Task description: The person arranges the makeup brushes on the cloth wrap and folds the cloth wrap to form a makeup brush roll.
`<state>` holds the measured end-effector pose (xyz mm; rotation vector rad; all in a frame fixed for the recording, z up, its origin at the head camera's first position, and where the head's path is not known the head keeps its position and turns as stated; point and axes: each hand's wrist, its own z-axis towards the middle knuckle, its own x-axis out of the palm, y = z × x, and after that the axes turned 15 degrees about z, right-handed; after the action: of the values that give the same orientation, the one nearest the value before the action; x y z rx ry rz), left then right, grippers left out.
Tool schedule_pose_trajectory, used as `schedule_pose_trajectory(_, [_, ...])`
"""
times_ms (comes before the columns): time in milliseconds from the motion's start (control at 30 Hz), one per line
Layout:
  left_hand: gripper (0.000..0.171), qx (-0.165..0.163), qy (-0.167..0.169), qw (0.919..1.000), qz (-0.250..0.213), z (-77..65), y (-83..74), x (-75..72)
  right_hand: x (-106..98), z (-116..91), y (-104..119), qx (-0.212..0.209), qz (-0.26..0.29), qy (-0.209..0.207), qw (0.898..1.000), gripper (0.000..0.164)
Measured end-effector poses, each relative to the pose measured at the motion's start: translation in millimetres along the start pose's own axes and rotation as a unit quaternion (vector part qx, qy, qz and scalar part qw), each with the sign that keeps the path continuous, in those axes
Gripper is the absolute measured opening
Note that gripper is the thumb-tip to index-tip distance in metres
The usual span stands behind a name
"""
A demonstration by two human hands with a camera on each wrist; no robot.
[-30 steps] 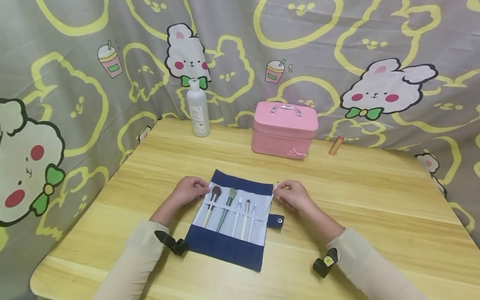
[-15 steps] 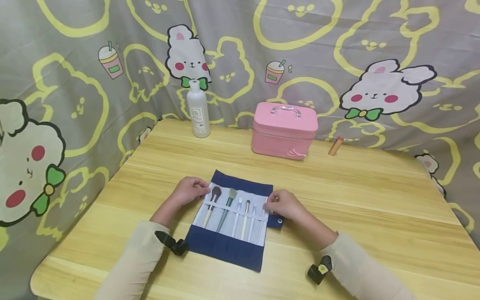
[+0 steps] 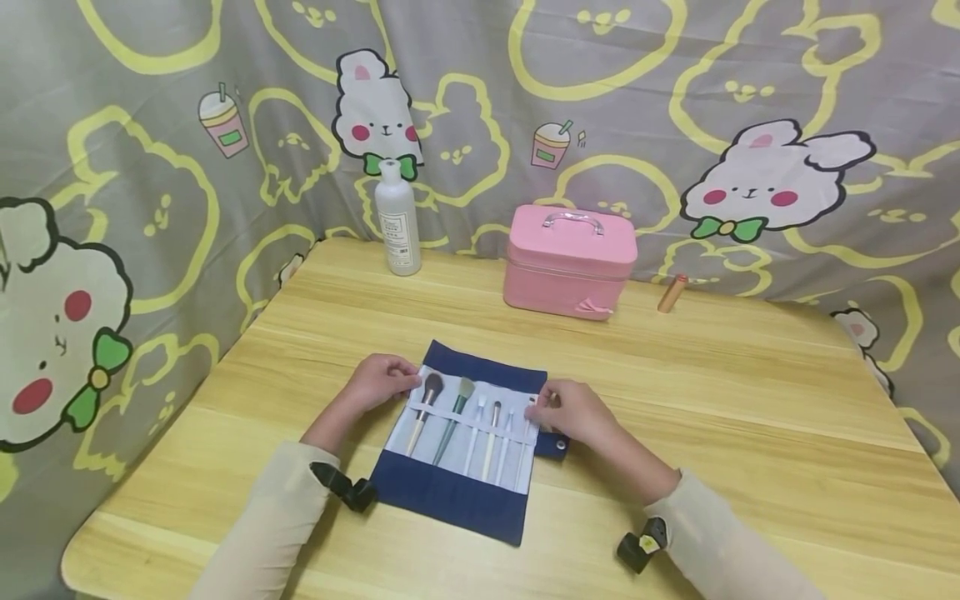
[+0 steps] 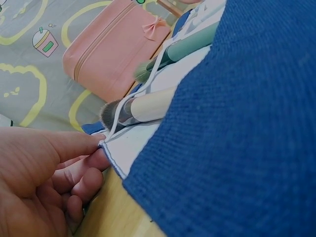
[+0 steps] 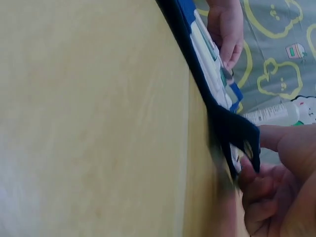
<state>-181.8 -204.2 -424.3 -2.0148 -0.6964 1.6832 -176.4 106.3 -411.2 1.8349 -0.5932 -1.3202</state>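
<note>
A navy brush roll (image 3: 456, 496) lies unfolded on the table, its pale lining facing up. Several makeup brushes (image 3: 492, 437) sit side by side under its white elastic band. My left hand (image 3: 377, 381) pinches the roll's left edge beside the large fluffy brush (image 3: 429, 400); the left wrist view shows thumb and finger on that corner. My right hand (image 3: 573, 408) is at the right edge, thumb and forefinger pinching the thin white brush (image 3: 533, 399) in the last place, most of its upper part hidden by the fingers. The snap tab (image 3: 552, 446) sticks out just below this hand.
Behind the roll stands a pink case (image 3: 566, 275) with a clear handle. A white bottle (image 3: 397, 221) is at the back left, and an orange-brown tube (image 3: 672, 293) is right of the case. A patterned curtain (image 3: 465, 108) closes off the back.
My right hand has moved left and slightly down, and the thin white brush has slid lower, in line with the others. The left hand has stayed at the roll's left edge.
</note>
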Motion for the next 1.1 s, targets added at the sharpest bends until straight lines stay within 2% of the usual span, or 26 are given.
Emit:
schedule_pose_trajectory(100, [0.019,0.000,0.001,1.0000,0.000,0.5,-0.7,0.5,-2.7,2.3,-3.3,-0.031,-0.012,-0.011,0.999,0.012])
schedule_pose_trajectory(233, [0.019,0.001,0.002,1.0000,0.001,0.6,-0.8,0.6,-3.8,3.7,-7.1,-0.054,-0.027,-0.008,0.998,0.018])
schedule_pose_trajectory(533, [0.019,-0.001,0.005,1.0000,-0.006,-0.2,-1.5,-0.7,-3.3,-3.2,-6.3,-0.074,-0.013,0.011,0.997,0.019])
schedule_pose_trajectory(733, [0.019,-0.002,0.007,1.0000,-0.002,-1.3,-2.4,-2.0,-1.7,-7.2,-3.9,-0.072,-0.005,0.028,0.997,0.018])
schedule_pose_trajectory(967, [0.018,0.000,0.002,1.0000,-0.001,-1.9,-3.0,-1.9,-2.9,-8.3,-6.7,-0.089,-0.003,0.032,0.996,0.018])
schedule_pose_trajectory(1100, [0.018,0.003,0.002,1.0000,-0.001,-2.8,-3.7,-1.9,-6.7,-12.8,-8.0,-0.092,-0.007,0.015,0.996,0.020])
